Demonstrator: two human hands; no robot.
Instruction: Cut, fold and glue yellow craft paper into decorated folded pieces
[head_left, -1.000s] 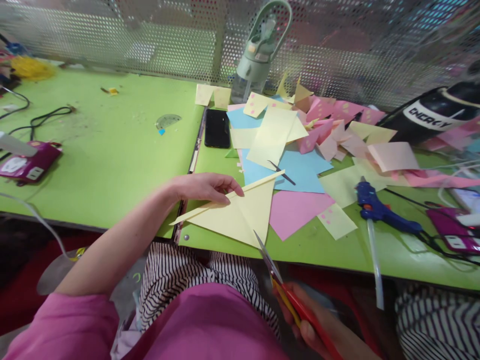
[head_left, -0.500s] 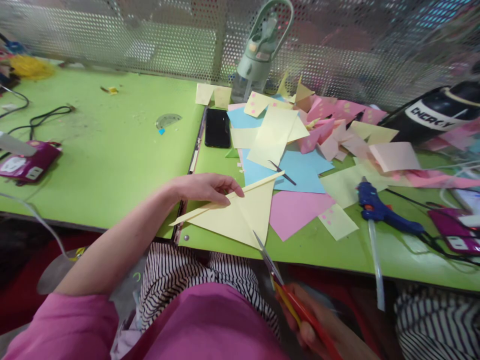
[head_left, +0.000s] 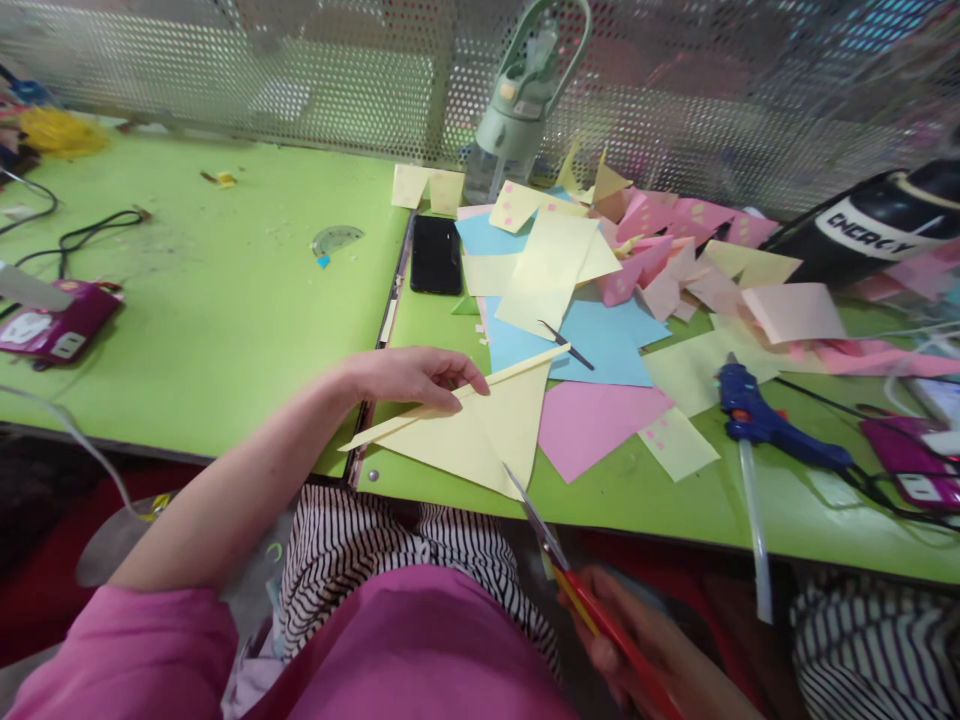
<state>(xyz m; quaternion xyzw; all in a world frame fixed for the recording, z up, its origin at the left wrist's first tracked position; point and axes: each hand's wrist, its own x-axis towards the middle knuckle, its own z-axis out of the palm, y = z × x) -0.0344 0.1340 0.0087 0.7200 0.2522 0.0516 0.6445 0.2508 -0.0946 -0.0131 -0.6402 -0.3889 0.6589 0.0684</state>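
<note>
A pale yellow sheet of paper point(head_left: 465, 450) with a narrow folded strip along its far edge lies at the front of the green table. My left hand point(head_left: 431, 378) rests on that folded edge, with thumb and fingers curled onto the paper. Below the table's front edge, my right hand point(head_left: 626, 625) is closed around red and yellow-handled scissors point(head_left: 555, 550). The scissor blades point up and left, with their tips over the sheet's near right part, along a thin line in the paper. My right fingers are partly blurred.
Tweezers point(head_left: 568, 346) lie on blue paper point(head_left: 607, 335). A pink sheet point(head_left: 596, 425) and a blue glue gun point(head_left: 765, 415) are to the right. Farther back are a phone point(head_left: 436, 255), a water bottle point(head_left: 506, 140) and folded paper pieces point(head_left: 660, 225). A protractor point(head_left: 337, 240) lies left.
The scissor handles have drawn closer together and the blades look more closed, their tips slightly farther left on the sheet. My left hand has stayed in place on the fold.
</note>
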